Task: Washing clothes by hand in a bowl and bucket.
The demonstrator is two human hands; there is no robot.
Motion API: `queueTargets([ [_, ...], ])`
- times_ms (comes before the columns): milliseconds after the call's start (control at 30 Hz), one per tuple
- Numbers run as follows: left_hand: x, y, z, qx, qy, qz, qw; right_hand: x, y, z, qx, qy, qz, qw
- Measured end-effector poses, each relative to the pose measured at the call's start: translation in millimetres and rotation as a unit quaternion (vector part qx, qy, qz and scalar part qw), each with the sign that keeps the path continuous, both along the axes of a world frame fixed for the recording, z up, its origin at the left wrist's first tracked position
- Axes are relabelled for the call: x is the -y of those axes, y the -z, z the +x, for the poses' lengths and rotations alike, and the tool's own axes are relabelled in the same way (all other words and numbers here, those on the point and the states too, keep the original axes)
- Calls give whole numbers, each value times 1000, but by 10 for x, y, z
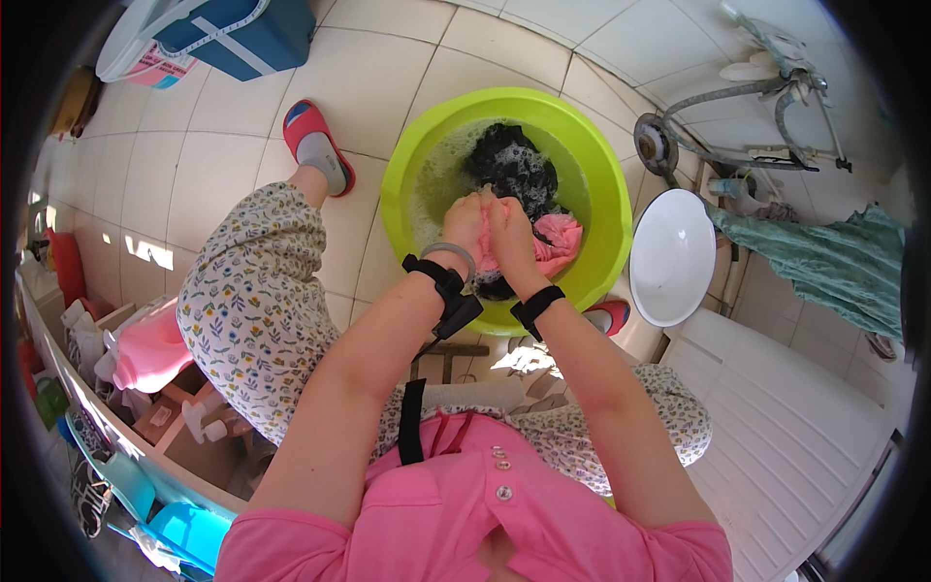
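A lime-green plastic basin [611,211] stands on the tiled floor between my feet, with cloudy, sudsy water in it. Inside, both hands are close together on a wet pink cloth [558,236]. My left hand [463,222] grips its left side, and my right hand [510,236] clasps it just beside. Part of the pink cloth spreads to the right of my right hand. Dark wet fabric [511,164] with foam on it lies in the water beyond my fingers. More dark fabric shows under my wrists; how far it runs beneath the pink cloth is hidden.
A white enamel basin [673,256] sits right of the green one, near a floor drain [656,143] and hoses. At upper left stands a blue bin [251,36]. A pink bottle [153,349] is by my left knee; a green cloth [822,254] hangs at right.
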State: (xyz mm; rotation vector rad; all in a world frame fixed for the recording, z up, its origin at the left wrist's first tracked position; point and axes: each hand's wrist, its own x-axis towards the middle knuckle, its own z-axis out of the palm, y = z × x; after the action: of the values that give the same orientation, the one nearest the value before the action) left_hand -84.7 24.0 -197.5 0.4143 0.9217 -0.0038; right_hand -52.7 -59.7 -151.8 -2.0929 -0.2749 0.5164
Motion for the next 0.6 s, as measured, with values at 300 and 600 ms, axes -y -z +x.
queueTargets([
  [300,-316,62,-8,-52,-69,79,993,-27,332,54,212,-142,-252,934],
  [600,-98,511,-51,-141,-12,2,990,14,636,144,9,-290,-253,923],
])
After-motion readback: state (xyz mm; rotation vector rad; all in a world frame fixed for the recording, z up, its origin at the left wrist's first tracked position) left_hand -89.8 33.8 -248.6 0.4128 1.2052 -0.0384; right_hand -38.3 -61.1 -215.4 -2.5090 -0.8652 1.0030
